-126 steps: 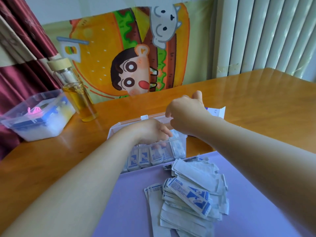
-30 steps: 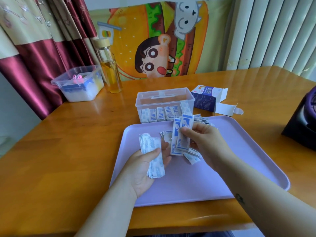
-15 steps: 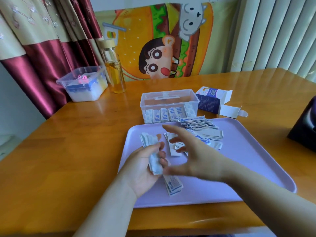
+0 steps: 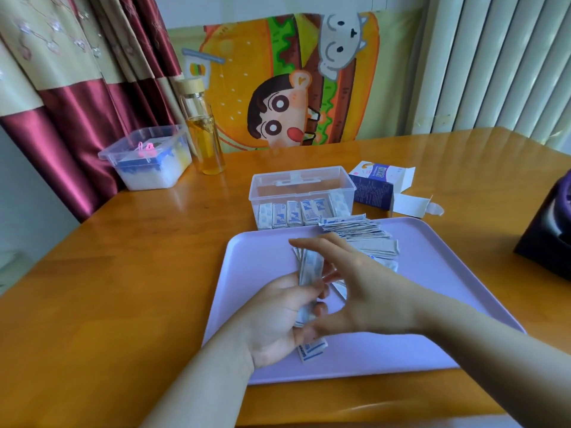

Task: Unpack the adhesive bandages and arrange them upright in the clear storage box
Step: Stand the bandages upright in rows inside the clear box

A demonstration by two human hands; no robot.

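View from the head camera, as I read it from my remote station. Two hands work over one lavender tray (image 4: 438, 273), a smooth plastic rectangle with rounded corners and a raised rim, lying on a glossy wooden table (image 4: 129, 273). The left hand (image 4: 275, 322), palm up, has its fingers curled round one bundle of bandages (image 4: 309, 270), flat paper-wrapped strips printed in blue and white and held on edge. The right hand (image 4: 370, 291) is released, its fingers spread and the index straight above the bundle's top end; I cannot tell whether its lower fingers touch the strips. One loose strip (image 4: 312, 350) lies flat on the tray under the hands, and one fanned pile (image 4: 355, 231) lies at the tray's far edge. Just beyond that edge stands one clear storage box (image 4: 302, 183), rectangular, thin-walled and open-topped; through its front wall I count at least five wrappers standing upright in a row. To its right lies one opened cardboard carton (image 4: 375, 188), its flaps out. At far left stand one glass bottle (image 4: 205, 140) of amber liquid and one translucent tub (image 4: 148, 159).
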